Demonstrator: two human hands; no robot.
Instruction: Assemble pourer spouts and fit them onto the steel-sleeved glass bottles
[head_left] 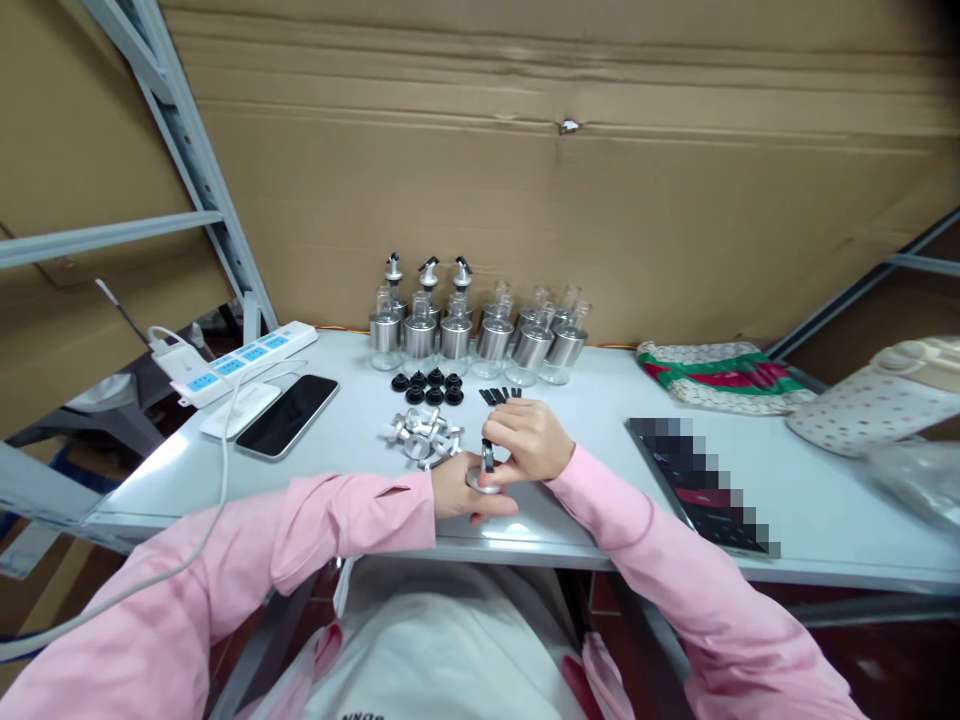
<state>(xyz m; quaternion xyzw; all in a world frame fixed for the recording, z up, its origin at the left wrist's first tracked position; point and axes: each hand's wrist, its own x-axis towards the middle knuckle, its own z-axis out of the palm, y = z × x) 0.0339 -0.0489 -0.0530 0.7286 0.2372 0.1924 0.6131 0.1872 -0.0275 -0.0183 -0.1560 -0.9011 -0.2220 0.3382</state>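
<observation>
My left hand (452, 490) is closed around a silver pour spout (482, 483), low over the front of the table. From above, my right hand (536, 440) pinches a black flip cap (488, 458) against the top of that spout; fingers hide where the two meet. Just beyond my hands lies a loose pile of silver pour spouts (421, 438). Behind it stand several black stoppers (435, 390), and a short row of small black caps (498, 396) lies to their right. Glass bottles with steel sleeves (455, 342) stand at the back; three rear-left ones carry fitted spouts (429, 270).
On the left are a phone (289, 415), a white box-shaped charger (240, 408), a power strip (251, 362) and a cable (225, 470). On the right lie a dark flat package (690, 480), a patterned cloth (720, 375) and a dotted white container (862, 395). Cardboard (600, 220) walls the back.
</observation>
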